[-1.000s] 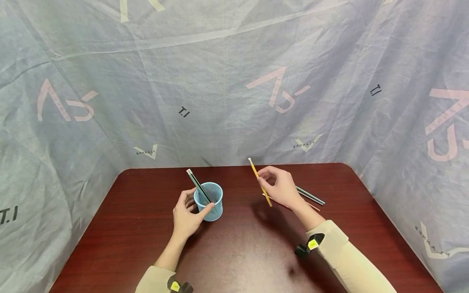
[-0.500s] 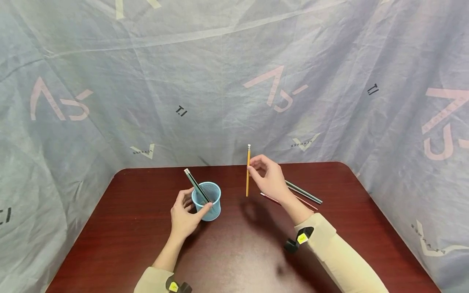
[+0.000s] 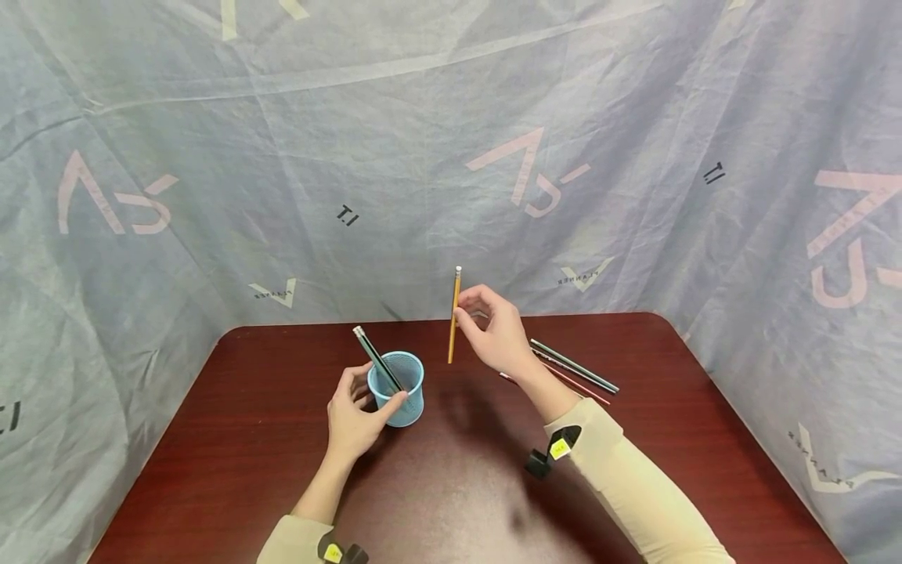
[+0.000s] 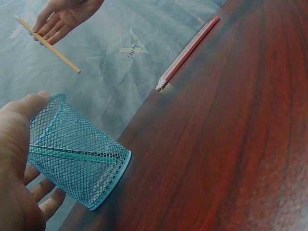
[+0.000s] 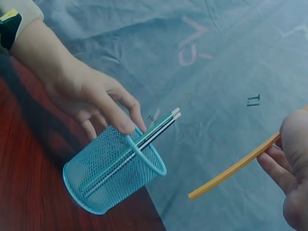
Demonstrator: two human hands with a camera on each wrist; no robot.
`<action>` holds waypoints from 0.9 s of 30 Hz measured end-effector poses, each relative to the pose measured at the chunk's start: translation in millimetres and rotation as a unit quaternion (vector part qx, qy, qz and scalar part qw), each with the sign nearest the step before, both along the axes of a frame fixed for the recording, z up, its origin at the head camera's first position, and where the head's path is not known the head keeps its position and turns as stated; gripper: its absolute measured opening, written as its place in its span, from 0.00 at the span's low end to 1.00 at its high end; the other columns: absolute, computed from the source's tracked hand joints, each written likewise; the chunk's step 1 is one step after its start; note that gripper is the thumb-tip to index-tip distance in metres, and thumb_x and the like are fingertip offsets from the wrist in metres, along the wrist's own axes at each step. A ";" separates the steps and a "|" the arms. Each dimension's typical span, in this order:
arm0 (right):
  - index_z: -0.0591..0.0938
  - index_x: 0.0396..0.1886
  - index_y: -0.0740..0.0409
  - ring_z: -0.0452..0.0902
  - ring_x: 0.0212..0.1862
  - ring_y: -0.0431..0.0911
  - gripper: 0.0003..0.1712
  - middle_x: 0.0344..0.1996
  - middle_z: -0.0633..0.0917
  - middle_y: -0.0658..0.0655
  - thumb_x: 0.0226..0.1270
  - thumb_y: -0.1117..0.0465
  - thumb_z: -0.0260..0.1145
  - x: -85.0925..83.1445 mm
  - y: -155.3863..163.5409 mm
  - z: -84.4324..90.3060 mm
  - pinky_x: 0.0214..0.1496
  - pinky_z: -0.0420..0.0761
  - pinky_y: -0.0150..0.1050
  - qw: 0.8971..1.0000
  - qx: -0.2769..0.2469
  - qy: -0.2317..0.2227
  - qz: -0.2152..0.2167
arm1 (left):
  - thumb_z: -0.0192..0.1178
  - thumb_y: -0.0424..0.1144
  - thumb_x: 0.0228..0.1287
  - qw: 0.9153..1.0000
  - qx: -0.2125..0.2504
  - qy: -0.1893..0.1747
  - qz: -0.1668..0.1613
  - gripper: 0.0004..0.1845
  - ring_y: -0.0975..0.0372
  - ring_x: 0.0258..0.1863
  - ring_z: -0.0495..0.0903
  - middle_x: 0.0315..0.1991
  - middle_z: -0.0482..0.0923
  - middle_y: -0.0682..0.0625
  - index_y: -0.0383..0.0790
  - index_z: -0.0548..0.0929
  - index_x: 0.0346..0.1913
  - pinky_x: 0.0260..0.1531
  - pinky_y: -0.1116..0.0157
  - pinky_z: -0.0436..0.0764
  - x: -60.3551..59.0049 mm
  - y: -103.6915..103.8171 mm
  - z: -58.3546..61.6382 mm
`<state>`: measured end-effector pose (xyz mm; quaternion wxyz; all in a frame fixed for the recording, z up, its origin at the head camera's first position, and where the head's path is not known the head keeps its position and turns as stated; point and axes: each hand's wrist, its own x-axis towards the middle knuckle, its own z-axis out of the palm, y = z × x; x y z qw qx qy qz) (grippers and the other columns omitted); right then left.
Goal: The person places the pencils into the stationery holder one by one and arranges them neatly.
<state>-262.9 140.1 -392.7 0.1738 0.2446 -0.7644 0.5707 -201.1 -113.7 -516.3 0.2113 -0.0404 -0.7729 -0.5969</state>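
A light-blue mesh pencil cup (image 3: pixel 406 407) stands on the table, with my left hand (image 3: pixel 355 415) curled round its left side, thumb at the rim. Two pencils, a green one (image 5: pixel 166 117) and a dark one, lean inside it with their eraser ends up past the rim. My right hand (image 3: pixel 496 333) pinches a yellow pencil (image 3: pixel 454 313) between thumb and fingertips, up in the air to the right of the cup. That pencil is nearly upright, white eraser on top. In the right wrist view its lower end (image 5: pixel 195 195) points toward the cup's side.
Several more pencils lie on the table behind the right forearm: a green one (image 3: pixel 574 365) and a red one (image 3: pixel 578 384) among them, partly covered by the arm. The dark red wooden table (image 3: pixel 451 501) ends at a grey cloth backdrop (image 3: pixel 395 157).
My right hand has moved left and up with the yellow pencil, which has turned from slanted to nearly upright. The left hand and the cup have stayed in place.
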 end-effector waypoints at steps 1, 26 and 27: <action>0.82 0.47 0.64 0.88 0.42 0.46 0.05 0.38 0.90 0.63 0.74 0.70 0.68 -0.3 -1.7 0.8 0.44 0.89 0.31 1.000 -0.003 0.000 0.003 | 0.87 0.39 0.49 1.000 0.001 -0.001 0.000 0.37 0.49 0.56 0.88 0.58 0.87 0.44 0.41 0.81 0.63 0.55 0.45 0.90 -0.3 0.1 -0.4; 0.78 0.49 0.64 0.88 0.47 0.52 0.05 0.43 0.87 0.63 0.78 0.69 0.64 -0.7 -51.7 -1.0 0.51 0.92 0.40 0.996 0.039 0.023 0.072 | 0.86 0.38 0.50 1.000 -0.005 -0.006 0.000 0.37 0.48 0.56 0.89 0.60 0.86 0.43 0.38 0.80 0.63 0.56 0.44 0.89 1.1 0.4 3.0; 0.78 0.49 0.64 0.88 0.47 0.52 0.05 0.43 0.88 0.63 0.79 0.69 0.64 -1.2 -53.0 -3.1 0.51 0.92 0.40 0.996 0.045 0.027 0.071 | 0.86 0.38 0.50 1.000 -0.005 -0.006 0.000 0.37 0.48 0.56 0.89 0.60 0.86 0.42 0.38 0.80 0.63 0.56 0.44 0.89 1.3 0.5 2.9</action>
